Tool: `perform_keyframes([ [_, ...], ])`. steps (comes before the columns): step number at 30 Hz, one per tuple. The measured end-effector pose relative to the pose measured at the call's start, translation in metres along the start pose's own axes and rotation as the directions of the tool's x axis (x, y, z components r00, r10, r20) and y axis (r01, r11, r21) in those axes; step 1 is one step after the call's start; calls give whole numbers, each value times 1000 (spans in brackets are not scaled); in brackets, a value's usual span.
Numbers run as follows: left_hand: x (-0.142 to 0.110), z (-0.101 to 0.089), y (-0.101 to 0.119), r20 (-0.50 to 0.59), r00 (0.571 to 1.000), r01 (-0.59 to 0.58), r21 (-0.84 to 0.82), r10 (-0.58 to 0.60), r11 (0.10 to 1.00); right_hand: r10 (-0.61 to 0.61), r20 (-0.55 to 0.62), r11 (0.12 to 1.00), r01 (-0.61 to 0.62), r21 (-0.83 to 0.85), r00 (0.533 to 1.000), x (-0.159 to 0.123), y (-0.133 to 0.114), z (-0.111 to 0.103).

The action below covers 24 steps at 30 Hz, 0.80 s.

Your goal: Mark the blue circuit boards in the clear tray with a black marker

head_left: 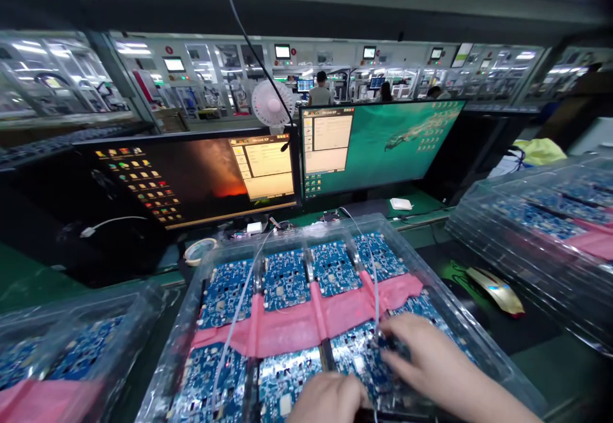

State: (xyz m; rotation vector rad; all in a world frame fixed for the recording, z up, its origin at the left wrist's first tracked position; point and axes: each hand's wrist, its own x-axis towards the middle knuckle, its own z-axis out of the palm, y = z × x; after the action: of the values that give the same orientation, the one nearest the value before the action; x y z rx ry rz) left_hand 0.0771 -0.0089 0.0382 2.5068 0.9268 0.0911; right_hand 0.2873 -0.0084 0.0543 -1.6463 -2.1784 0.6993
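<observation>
A clear plastic tray (194, 321) in front of me holds several blue circuit boards on pink foam. My right hand (426, 353) rests on a board (354, 356) in the near row, fingers pinched on a small dark connector at the end of a thin flat cable (374, 282). My left hand (328, 400) sits curled at the bottom edge, pressing on the near edge of the same board. A second thin cable (237, 321) runs across the tray's left boards.
Two monitors (191, 177) (378, 145) stand behind the tray. Stacked trays of boards sit at right (541, 238) and left (62, 346). A gold mouse (495, 290) lies on a dark mat. Tape roll (200, 250), small fan (272, 105). People work far behind.
</observation>
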Motion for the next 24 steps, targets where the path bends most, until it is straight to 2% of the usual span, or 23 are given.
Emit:
perform_keyframes([
  [2, 0, -10, 3, -17, 997, 73, 38, -73, 997, 62, -133, 967, -93, -236, 989, 4, 3, 3],
  [4, 2, -15, 6, -32, 994, 104, 66, -102, 992, 73, -136, 933, -116, -342, 988, 8, 0, 8],
  [10, 9, -12, 4, -77, 997, 14, -11, -15, 1000, 35, -118, 893, -84, -442, 992, 15, -7, 23],
  [14, 13, -11, 5, -98, 990, 96, -44, -100, 994, 3, -100, 850, -55, -524, 995, 21, 3, 37],
  [18, 16, -14, 9, -59, 988, 139, -24, -140, 990, -9, -126, 828, -63, -557, 992, 25, 13, 50],
  [24, 17, -16, 13, -50, 987, 156, 5, -156, 988, -45, -112, 822, -27, -568, 993, 25, 17, 52],
])
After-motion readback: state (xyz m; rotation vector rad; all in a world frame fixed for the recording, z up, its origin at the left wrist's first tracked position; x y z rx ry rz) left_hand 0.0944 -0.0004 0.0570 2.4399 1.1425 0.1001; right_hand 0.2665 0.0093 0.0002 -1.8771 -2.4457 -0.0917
